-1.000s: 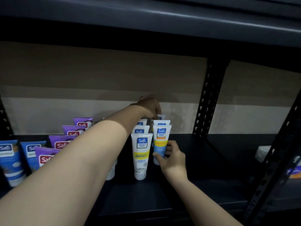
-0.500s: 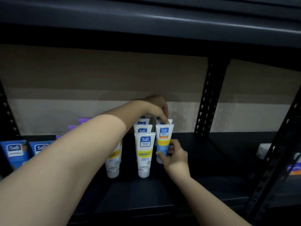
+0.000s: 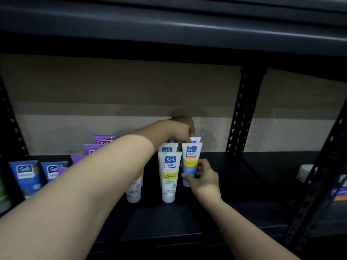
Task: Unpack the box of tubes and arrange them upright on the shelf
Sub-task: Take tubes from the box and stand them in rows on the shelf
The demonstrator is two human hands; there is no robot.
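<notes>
White Safi tubes stand upright in rows on the dark shelf (image 3: 244,184). The front white and yellow tube (image 3: 169,177) stands free. To its right, my right hand (image 3: 205,180) grips the lower part of a white, yellow and blue tube (image 3: 191,160). My left hand (image 3: 181,129) reaches over the rows, fingers pinching the top of a tube at the back (image 3: 195,139); the tubes behind are mostly hidden. Another white tube (image 3: 133,192) stands partly behind my left forearm.
Purple tubes (image 3: 104,139) and blue tubes (image 3: 25,175) stand in rows at the left. A black perforated upright (image 3: 242,113) rises right of the tubes, another upright (image 3: 319,181) is at the near right. The upper shelf (image 3: 169,29) hangs low overhead. Packages (image 3: 339,192) lie far right.
The view has shifted slightly. My left hand has moved a little right and down onto the back tubes. My right hand keeps its grip on the front right tube.
</notes>
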